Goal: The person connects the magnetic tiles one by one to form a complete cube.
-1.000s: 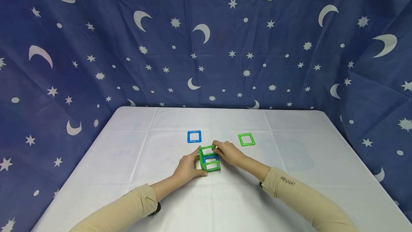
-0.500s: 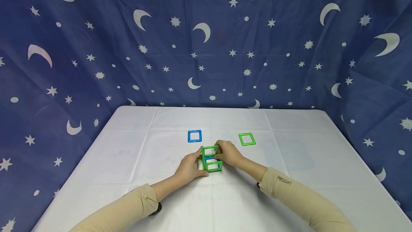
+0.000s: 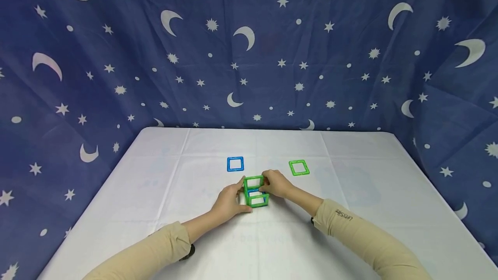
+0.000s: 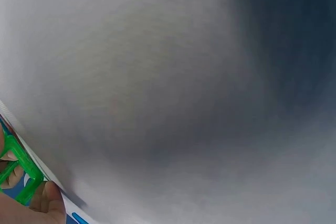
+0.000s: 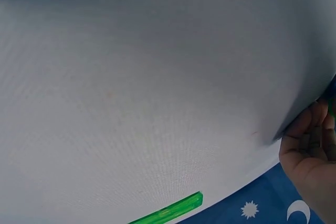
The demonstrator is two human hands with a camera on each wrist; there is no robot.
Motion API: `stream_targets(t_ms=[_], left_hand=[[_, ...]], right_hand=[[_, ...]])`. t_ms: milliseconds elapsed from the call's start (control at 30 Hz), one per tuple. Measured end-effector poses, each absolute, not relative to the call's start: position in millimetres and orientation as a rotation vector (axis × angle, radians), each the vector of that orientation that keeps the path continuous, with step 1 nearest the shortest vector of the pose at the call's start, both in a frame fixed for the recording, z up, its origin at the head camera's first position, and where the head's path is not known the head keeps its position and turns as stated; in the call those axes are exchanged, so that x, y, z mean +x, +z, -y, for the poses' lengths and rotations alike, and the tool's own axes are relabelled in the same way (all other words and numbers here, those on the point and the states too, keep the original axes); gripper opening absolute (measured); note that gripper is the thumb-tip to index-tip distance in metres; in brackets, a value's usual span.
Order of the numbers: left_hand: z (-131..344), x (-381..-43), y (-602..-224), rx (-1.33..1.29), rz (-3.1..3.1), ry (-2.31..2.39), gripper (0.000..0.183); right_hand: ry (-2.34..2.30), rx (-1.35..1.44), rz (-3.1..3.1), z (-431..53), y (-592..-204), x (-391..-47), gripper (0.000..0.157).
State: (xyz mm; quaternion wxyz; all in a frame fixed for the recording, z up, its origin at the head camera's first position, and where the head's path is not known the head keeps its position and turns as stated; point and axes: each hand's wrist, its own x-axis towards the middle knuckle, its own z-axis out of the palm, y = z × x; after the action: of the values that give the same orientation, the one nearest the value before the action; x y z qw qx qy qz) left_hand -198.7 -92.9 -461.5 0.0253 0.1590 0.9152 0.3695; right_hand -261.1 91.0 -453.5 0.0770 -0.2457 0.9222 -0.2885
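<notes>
Near the middle of the table stands a small open-topped box of square magnetic tiles (image 3: 247, 198), with green frames for walls and a blue tile (image 3: 253, 190) low inside. My left hand (image 3: 226, 202) grips its left side, thumb at the front corner and fingers toward the back. At the right rear, my right hand (image 3: 278, 185) pinches the box's right side between thumb and fingers, hiding part of that wall. The left wrist view catches green tile edges (image 4: 26, 163) between fingers at the lower left. In the right wrist view, curled fingers (image 5: 310, 129) show at the right edge.
Behind the box, a loose blue square tile (image 3: 235, 170) lies flat on the white-covered table (image 3: 202, 150). Farther right lies a loose green square tile (image 3: 299, 173). A dark blue curtain (image 3: 272, 46) with moons and stars hangs behind and beside the table.
My right hand has shifted slightly, its thumb coming down inside the box's right side. The box has turned a little and moved slightly right. The left hand keeps its hold.
</notes>
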Motion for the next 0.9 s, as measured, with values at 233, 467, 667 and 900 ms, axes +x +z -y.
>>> stream_targets(t_ms=[233,467,667,900], left_hand=[[98.7,-200.9,-469.7,0.483,-2.751,1.259,0.088],[102.0,-203.8,-469.3,0.481,-2.636,1.378,0.084],[100.0,-203.2,-468.6,0.526,-2.586,1.430,0.084],[100.0,-204.7,-468.3,0.525,-2.622,1.430,0.083]], right_hand=[[-0.849,-0.717,-2.688,-99.0,-445.2,-260.1,0.029],[-0.802,-0.821,-2.655,-121.5,-436.0,-265.7,0.028],[-0.569,-0.986,-2.702,-145.1,-427.8,-274.3,0.031],[-0.525,-1.004,-2.799,-170.1,-415.6,-284.8,0.047]])
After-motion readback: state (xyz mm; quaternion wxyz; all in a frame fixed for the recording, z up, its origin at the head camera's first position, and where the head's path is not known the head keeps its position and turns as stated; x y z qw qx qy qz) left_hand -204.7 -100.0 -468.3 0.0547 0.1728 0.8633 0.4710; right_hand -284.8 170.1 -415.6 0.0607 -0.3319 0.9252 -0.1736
